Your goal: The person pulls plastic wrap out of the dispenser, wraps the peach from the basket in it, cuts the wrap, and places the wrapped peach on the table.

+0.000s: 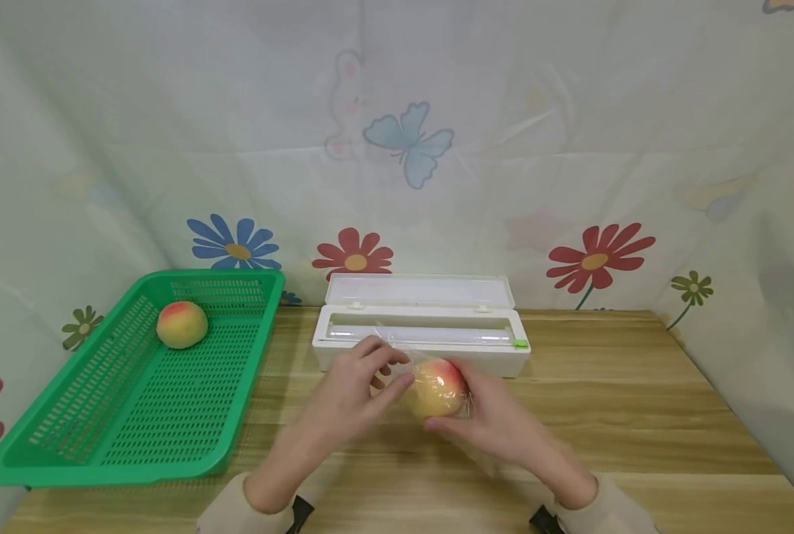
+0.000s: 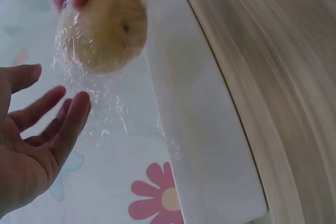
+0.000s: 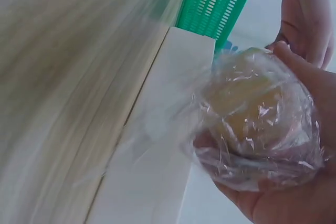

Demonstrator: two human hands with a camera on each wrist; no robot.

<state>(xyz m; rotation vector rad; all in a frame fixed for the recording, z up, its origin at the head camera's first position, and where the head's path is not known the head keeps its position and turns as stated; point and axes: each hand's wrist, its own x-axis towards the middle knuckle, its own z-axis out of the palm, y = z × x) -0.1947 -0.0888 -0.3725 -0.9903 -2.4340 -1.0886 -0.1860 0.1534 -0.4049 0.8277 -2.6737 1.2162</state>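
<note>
Wood-grain tabletop (image 1: 610,393) below, the right hand (image 1: 500,423) grips a film-wrapped peach (image 1: 434,397); the left hand (image 1: 350,386), fingers loosely parted, hangs just left of it.

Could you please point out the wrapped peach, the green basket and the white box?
Wrapped peach (image 1: 439,389), head view: its middle.
Green basket (image 1: 176,400), head view: bare floor.
White box (image 2: 205,114), left wrist view: long side.

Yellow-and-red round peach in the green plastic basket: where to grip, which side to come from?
Likely best round the widest part of the peach, from above and the right. It is roundish and sits near the back-left of the basket, walls close on those sides, bare floor to its right and front. The person's left hand is nearer.
</note>
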